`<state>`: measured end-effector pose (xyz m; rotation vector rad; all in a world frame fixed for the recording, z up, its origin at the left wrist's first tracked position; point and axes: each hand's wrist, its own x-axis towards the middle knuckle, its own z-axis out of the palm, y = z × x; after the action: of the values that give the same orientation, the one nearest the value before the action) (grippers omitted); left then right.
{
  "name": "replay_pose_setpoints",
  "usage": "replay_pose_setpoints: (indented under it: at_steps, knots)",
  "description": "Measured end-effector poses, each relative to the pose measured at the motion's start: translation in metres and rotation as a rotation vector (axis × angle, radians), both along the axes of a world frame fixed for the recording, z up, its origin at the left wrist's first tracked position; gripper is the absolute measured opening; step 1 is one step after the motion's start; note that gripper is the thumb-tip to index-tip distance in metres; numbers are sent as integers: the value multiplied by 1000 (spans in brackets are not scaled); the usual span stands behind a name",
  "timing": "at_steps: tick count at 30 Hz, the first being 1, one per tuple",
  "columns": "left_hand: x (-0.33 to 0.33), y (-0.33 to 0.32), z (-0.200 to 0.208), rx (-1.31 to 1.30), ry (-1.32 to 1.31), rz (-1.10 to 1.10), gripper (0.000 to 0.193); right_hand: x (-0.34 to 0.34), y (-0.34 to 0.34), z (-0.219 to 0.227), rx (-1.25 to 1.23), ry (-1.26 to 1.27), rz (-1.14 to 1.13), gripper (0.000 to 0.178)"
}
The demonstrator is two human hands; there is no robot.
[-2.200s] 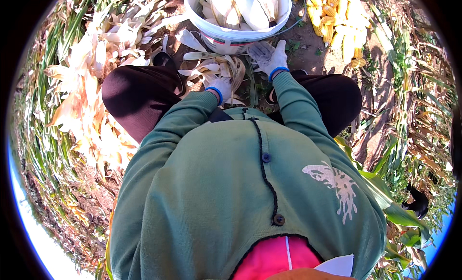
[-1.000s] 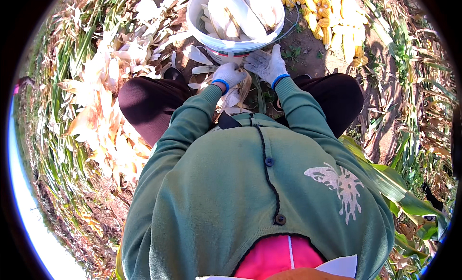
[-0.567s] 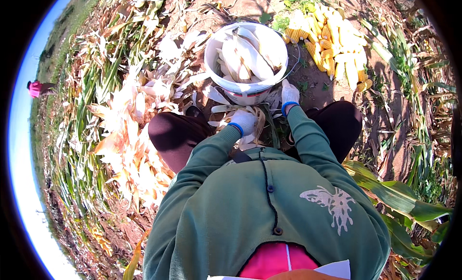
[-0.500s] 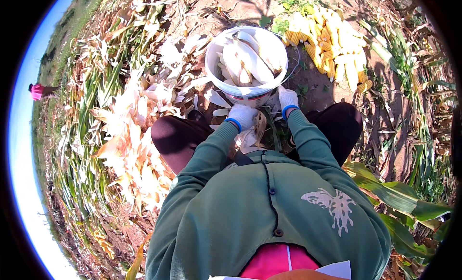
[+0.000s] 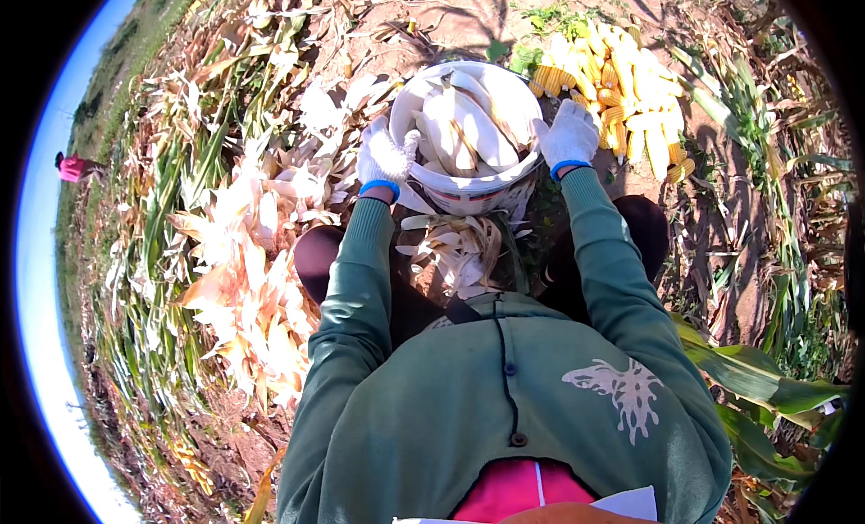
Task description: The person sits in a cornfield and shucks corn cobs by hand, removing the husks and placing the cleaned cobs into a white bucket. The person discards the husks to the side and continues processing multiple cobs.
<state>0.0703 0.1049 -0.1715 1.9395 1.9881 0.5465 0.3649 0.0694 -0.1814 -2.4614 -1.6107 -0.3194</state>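
Note:
A white bucket (image 5: 465,206) stands in front of me, with several unhusked corn ears (image 5: 445,132) in pale husks lying in it. My left hand (image 5: 385,154), in a white knitted glove, is at the bucket's left rim, thumb apart from the raised fingers. At the right rim is my right hand (image 5: 569,135), gloved the same way, its fingers stretched out and its thumb toward the bucket. Neither hand holds an ear. Beyond the right hand lies a heap of bare yellow corn cobs (image 5: 631,87).
Dry husks (image 5: 248,263) are piled on the left, and more loose husks (image 5: 458,249) lie between my legs. Dry stalks (image 5: 734,118) and green leaves (image 5: 757,380) are on the right. A person (image 5: 74,167) in pink is far off at the left.
Both hands have moved up from the bucket's near side, the left to its left rim and the right to its right rim. The bucket sits slightly closer to me.

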Motion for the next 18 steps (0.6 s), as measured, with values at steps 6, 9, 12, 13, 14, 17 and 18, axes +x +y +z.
replay_pose_setpoints:
  at_steps: [6,9,12,13,14,17,18]
  knots:
    - [-36,53,-96,-587,-553,157,70,13,1,-39,-399,1055,-186,85]
    - [10,59,-105,-577,-561,93,43,35,9,-161,-110,1192,-341,79]
    - [-14,50,-127,-461,-484,58,37,1,8,-121,-169,1090,-261,58]
    - [-27,63,-157,-367,-293,-63,36,2,15,-128,-168,1090,-288,56]
    - [-31,68,-178,-323,-216,-123,36,4,22,-134,-164,1111,-309,56]
    - [-32,66,-195,-309,-262,-71,39,11,43,-138,-193,1083,-290,56]
    - [-23,62,-193,-340,-357,15,40,19,48,-140,-222,1009,-243,56]
